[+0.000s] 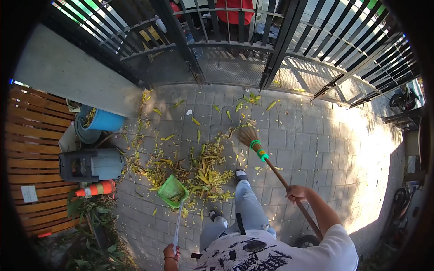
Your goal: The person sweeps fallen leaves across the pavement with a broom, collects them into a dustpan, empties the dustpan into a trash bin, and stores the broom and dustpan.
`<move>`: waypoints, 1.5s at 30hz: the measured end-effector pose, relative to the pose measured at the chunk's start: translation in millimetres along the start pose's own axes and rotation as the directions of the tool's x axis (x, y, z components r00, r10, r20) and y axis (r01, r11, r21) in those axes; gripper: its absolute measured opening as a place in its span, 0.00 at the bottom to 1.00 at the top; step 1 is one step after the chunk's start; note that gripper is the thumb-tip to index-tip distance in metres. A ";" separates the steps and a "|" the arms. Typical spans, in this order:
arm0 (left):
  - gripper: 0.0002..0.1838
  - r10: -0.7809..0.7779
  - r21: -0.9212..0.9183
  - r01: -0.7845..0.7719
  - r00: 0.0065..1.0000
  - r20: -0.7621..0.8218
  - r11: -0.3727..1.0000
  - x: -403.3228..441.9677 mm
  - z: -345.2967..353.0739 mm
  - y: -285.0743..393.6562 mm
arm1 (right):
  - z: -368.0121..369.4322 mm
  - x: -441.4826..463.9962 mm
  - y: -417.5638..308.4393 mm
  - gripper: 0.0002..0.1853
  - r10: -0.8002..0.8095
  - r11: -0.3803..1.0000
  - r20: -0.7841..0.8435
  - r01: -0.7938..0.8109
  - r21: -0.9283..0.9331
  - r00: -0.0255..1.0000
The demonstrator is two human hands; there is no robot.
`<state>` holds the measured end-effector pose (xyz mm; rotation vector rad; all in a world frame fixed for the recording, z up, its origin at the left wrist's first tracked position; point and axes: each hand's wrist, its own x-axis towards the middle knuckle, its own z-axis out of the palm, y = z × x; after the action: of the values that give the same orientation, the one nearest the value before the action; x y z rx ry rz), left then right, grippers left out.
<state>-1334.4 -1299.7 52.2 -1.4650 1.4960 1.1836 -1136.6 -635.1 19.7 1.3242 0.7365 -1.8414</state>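
Note:
My right hand (pixel 296 193) is closed around the wooden handle of a broom (pixel 276 173). Its bristles touch the paving to the right of a heap of yellow and brown leaves (pixel 209 169). A bright green collar binds the bristles to the stick. Low on the left, my left hand (pixel 171 251) grips the pale long handle of a green dustpan (pixel 173 191). The pan lies at the lower left edge of the heap, with a little debris visible inside. My feet stand just right of and below the leaves.
A dark metal gate (pixel 230 45) spans the far side, with people partly visible behind it. Along the left stand a blue bin (pixel 106 121) of leaves, a grey plastic container (pixel 97 165), an orange traffic cone (pixel 100 188) and plants (pixel 90 207). Loose leaves dot the grey paving (pixel 312 131).

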 end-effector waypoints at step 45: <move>0.08 -0.024 -0.168 0.026 1.000 0.011 0.985 -17.0 58.4 -94.9 | 24.2 47.5 -189.1 0.08 -0.193 0.831 -0.223 0.038 -0.555 0.955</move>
<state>-1244.9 -1232.7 37.8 -1.5828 1.3959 1.3261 -1314.9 -559.1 -12.4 1.1658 1.4020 -1.3830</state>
